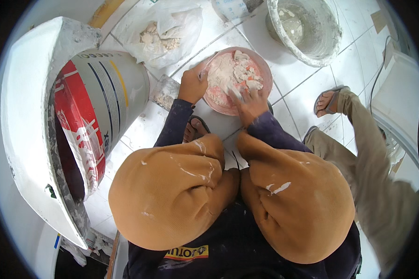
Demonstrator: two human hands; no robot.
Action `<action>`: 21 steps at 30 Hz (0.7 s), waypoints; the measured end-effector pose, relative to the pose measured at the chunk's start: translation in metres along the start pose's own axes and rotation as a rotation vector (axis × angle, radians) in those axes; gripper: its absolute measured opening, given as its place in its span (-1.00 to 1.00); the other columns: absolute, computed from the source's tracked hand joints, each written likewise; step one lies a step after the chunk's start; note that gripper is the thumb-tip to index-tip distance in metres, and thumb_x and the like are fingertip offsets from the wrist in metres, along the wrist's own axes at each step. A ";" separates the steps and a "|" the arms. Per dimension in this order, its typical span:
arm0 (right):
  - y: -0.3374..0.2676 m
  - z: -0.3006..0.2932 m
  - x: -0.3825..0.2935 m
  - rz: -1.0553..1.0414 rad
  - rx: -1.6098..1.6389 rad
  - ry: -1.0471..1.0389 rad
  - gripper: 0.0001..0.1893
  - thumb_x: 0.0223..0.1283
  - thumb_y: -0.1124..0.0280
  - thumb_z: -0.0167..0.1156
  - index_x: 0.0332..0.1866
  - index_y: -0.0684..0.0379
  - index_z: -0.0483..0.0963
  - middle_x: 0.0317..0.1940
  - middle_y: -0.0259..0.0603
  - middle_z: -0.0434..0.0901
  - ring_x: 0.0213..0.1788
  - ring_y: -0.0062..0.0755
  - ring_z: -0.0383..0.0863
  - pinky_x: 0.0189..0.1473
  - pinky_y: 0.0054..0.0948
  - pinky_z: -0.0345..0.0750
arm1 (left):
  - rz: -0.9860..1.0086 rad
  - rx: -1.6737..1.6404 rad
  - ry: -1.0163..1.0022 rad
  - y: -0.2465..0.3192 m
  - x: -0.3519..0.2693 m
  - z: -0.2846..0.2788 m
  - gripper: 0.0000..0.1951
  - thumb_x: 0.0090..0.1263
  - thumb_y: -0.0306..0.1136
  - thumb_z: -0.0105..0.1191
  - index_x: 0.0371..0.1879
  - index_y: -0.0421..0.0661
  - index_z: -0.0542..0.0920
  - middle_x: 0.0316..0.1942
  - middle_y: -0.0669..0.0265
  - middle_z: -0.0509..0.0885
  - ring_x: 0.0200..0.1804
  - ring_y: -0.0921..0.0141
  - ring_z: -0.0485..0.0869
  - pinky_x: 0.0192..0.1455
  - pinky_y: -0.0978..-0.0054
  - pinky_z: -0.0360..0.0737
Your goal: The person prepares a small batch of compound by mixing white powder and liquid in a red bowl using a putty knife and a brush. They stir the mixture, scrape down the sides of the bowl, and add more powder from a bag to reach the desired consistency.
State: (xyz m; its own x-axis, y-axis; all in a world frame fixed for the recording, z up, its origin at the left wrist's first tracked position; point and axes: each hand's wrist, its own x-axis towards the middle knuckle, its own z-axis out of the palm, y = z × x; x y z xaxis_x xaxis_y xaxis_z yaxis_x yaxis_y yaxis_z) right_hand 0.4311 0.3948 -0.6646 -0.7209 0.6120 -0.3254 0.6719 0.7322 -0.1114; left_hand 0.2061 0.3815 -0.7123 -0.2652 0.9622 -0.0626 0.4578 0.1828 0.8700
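Observation:
A red plastic bowl [267,77] sits on the tiled floor before me. It holds pale powder and lumps of whitish paste [227,75]. My left hand [192,84] grips the bowl's left rim, the thumb towards the inside. Over the near right side of the bowl reaches my right hand [252,106]. Its whitened, slightly blurred fingers are spread in the mix, and no tool shows in them.
Left stands a large paint bucket [125,80] beside a white curved panel [31,115]. Beyond the bowl are a plastic bag with crumbly lumps [159,36] and a crusted bucket [309,35]. A flat dirty plate [166,92] lies near my left wrist. Another person's legs [365,150] are at right.

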 end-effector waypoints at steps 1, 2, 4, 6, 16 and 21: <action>0.000 -0.006 0.012 0.021 0.029 -0.010 -0.45 0.34 0.33 -0.01 0.46 -0.11 0.36 0.11 0.01 0.61 0.26 0.00 0.48 0.25 0.19 0.25 | -0.012 0.008 -0.014 0.006 0.002 0.000 -0.68 0.42 -0.38 0.06 0.11 -0.13 0.65 -0.42 -0.16 0.64 -0.38 -0.11 0.64 -0.24 0.07 0.56; -0.002 -0.006 0.017 0.012 -0.015 -0.048 -0.47 0.33 0.32 0.01 0.44 -0.09 0.38 0.09 -0.02 0.62 0.25 -0.02 0.47 0.20 0.21 0.29 | -0.024 0.016 -0.030 0.011 0.005 -0.001 -0.68 0.42 -0.39 0.06 0.11 -0.13 0.65 -0.42 -0.16 0.64 -0.37 -0.12 0.64 -0.24 0.07 0.56; 0.001 -0.004 0.015 0.001 0.019 -0.035 -0.46 0.33 0.32 0.03 0.44 -0.08 0.38 0.08 -0.03 0.62 0.25 -0.02 0.46 0.21 0.21 0.28 | -0.037 0.011 -0.036 0.010 0.006 -0.002 -0.69 0.41 -0.40 0.06 0.11 -0.13 0.65 -0.42 -0.17 0.64 -0.35 -0.12 0.64 -0.23 0.06 0.56; 0.003 0.001 0.006 -0.013 0.012 0.022 -0.45 0.32 0.32 0.04 0.44 -0.09 0.37 0.10 -0.07 0.61 0.24 -0.05 0.46 0.22 0.20 0.28 | -0.041 -0.010 -0.030 0.007 0.005 -0.005 -0.69 0.41 -0.42 0.06 0.10 -0.14 0.65 -0.41 -0.17 0.64 -0.33 -0.13 0.64 -0.22 0.06 0.56; -0.009 -0.016 0.030 0.026 0.011 -0.028 -0.44 0.31 0.35 0.07 0.45 -0.17 0.36 0.14 -0.07 0.58 0.24 -0.08 0.46 0.27 0.19 0.26 | -0.047 0.036 -0.063 0.020 0.008 -0.003 -0.65 0.41 -0.42 0.02 0.15 -0.13 0.63 -0.28 -0.18 0.69 -0.20 -0.15 0.66 -0.12 0.04 0.59; -0.004 -0.005 0.005 -0.082 0.013 0.066 -0.42 0.27 0.34 0.11 0.45 0.02 0.34 -0.03 -0.06 0.66 0.26 -0.09 0.45 0.23 0.18 0.28 | -0.033 0.060 -0.036 0.007 0.000 -0.003 -0.67 0.43 -0.41 0.03 0.13 -0.17 0.63 -0.31 -0.21 0.67 -0.22 -0.15 0.67 -0.15 0.08 0.59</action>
State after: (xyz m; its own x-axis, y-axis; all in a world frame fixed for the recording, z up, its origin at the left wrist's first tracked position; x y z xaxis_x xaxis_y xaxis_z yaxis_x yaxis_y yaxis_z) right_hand 0.4240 0.3958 -0.6611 -0.7831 0.5685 -0.2521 0.6117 0.7772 -0.1476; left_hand 0.2066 0.3824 -0.7043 -0.2502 0.9620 -0.1091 0.4994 0.2247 0.8367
